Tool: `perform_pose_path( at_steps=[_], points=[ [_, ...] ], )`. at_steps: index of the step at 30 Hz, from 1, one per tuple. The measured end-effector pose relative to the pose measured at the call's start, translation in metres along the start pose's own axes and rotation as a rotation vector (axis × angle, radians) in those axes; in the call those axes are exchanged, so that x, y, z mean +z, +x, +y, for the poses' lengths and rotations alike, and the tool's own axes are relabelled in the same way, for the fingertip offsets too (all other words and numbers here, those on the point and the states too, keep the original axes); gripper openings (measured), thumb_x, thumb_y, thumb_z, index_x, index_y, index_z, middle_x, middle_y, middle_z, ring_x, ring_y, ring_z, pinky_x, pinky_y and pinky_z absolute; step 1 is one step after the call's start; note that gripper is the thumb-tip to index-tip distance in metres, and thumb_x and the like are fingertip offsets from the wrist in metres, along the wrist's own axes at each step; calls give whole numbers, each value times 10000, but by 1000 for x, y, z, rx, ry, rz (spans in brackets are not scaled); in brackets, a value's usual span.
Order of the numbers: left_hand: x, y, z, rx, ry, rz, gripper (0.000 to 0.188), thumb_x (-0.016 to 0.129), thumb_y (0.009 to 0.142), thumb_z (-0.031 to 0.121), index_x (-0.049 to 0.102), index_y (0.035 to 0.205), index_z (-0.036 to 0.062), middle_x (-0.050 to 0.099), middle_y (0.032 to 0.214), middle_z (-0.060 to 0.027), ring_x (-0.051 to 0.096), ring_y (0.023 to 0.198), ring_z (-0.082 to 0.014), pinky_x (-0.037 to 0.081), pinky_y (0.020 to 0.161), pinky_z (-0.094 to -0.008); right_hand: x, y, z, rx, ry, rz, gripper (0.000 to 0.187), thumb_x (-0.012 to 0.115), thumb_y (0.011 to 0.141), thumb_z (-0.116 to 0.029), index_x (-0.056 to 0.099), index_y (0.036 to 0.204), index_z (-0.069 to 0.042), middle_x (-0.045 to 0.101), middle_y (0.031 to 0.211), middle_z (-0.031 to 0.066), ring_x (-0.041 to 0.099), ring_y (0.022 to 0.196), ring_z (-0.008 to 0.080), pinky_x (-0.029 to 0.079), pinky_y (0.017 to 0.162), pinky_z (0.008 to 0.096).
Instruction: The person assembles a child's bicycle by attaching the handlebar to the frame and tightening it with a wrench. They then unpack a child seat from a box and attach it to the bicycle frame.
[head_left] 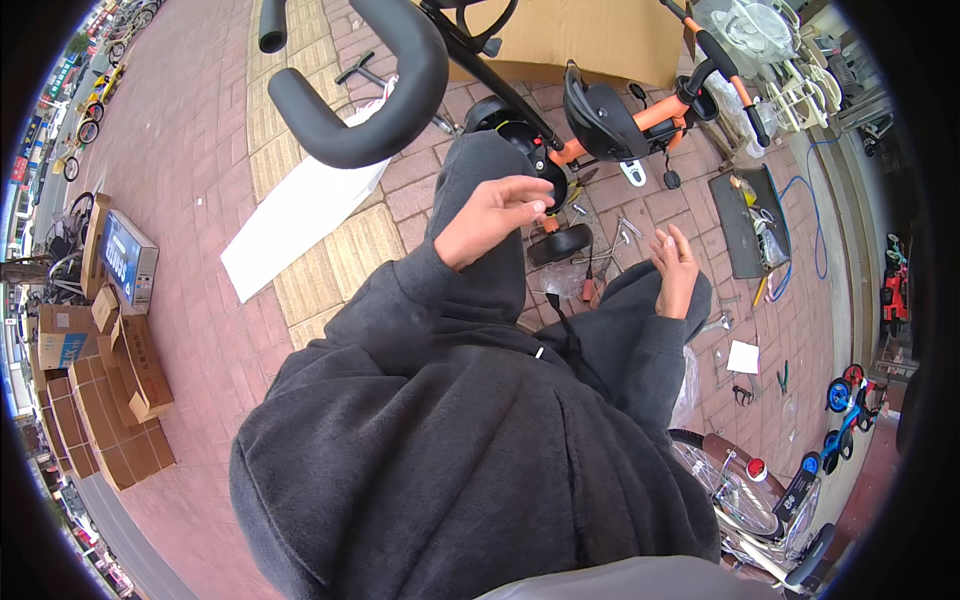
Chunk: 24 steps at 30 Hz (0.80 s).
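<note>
My left hand is raised over my knee, fingertips drawn together close to the black hub of an orange and black child's tricycle. Whether they pinch a small part is unclear. My right hand hovers palm-up over my right thigh, fingers apart and holding nothing. A loose black wheel lies on the brick paving between my hands. A red-handled screwdriver and metal wrenches lie beside it. The tricycle's black seat stands just beyond my hands.
A thick black curved handlebar looms at the upper left. A white board lies on the paving. A black tool tray, blue cable, cardboard boxes and a bicycle wheel surround me.
</note>
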<state>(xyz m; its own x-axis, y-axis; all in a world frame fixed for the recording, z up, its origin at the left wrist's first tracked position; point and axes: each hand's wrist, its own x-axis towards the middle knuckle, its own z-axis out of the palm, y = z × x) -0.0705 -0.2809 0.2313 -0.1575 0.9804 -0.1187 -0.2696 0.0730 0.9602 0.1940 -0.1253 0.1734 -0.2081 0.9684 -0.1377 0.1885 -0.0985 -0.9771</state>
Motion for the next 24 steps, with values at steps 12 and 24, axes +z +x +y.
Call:
perform_pose_path(
  at_steps=[12,24],
  points=[
    [-73,79,27,544,-2,573,503,630,824,110,391,1263,52,511,1175,-112,492,1064,-162,398,881,-297,-18,5,6,-15,241,-9,251,526,880,-135,569,1089,-3,649,874,78,608,712,114,464,617,219],
    [-63,158,4,698,-335,644,283,538,908,170,395,674,99,356,559,-9,394,559,-135,379,593,-286,-55,223,-126,-611,-716,558,715,741,602,-217,432,1235,-91,445,1173,139,414,1102,351,374,885,456]
  ],
)
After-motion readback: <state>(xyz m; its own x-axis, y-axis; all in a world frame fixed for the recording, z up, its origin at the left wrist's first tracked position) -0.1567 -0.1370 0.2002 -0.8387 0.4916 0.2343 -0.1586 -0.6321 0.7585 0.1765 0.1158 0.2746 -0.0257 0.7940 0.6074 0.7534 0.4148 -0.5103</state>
